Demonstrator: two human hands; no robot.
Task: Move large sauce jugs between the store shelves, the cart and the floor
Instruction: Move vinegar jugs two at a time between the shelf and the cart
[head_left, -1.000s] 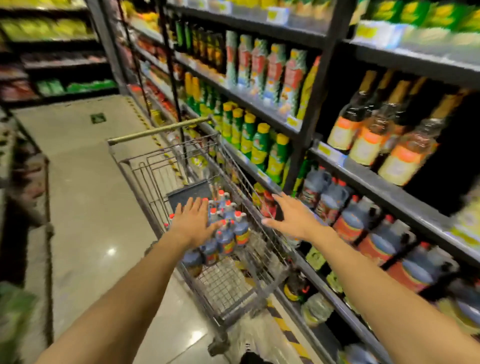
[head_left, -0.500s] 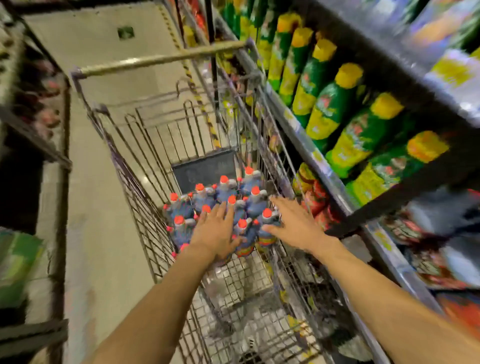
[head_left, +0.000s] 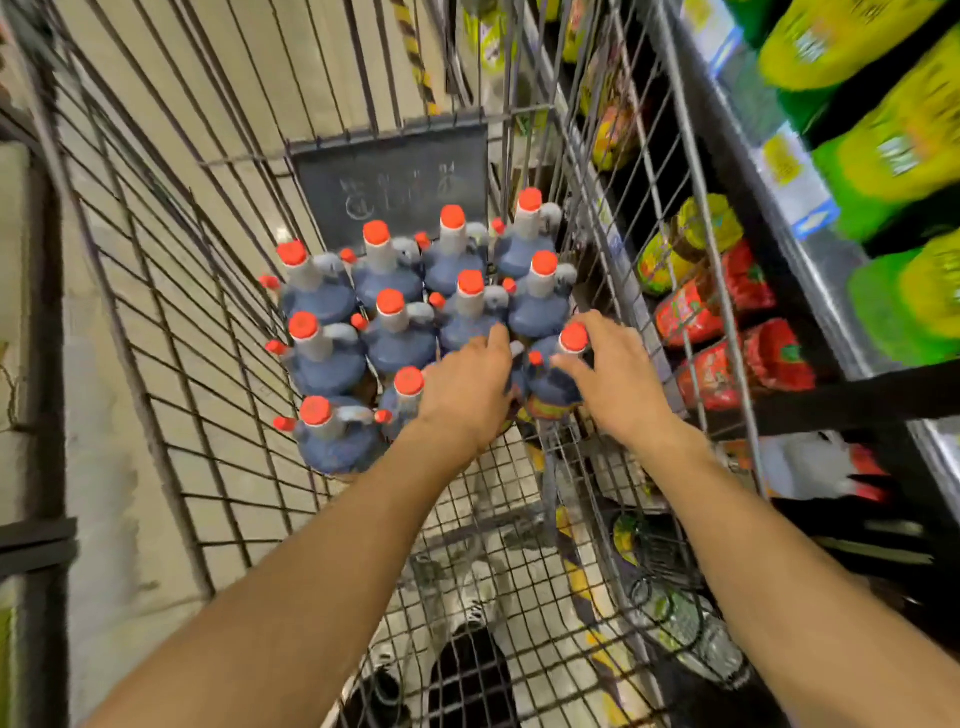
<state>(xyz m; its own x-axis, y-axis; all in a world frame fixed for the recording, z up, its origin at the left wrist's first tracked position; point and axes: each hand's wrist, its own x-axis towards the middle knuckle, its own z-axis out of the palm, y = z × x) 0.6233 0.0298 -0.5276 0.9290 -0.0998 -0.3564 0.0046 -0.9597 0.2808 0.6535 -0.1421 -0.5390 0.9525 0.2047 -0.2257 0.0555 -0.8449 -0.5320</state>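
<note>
Several dark sauce jugs (head_left: 397, 340) with red caps stand packed upright at the far end of the wire cart (head_left: 208, 364). The jug nearest me on the right (head_left: 550, 389) sits between my two hands. My left hand (head_left: 467, 395) lies on its left side with the fingers stretched over the neighbouring jugs. My right hand (head_left: 618, 379) touches its right shoulder just below the red cap, fingers fairly straight. Neither hand has lifted anything.
The cart's right wall runs close along the store shelves (head_left: 810, 270). Green bottles with yellow labels (head_left: 893, 156) stand on the upper shelf, red pouches (head_left: 727, 374) lower down. A dark panel (head_left: 395, 182) closes the cart's far end. Pale floor (head_left: 104, 467) lies on the left.
The view has dropped and closed in on the cart. Both hands have come down from above the cart onto the front right jug.
</note>
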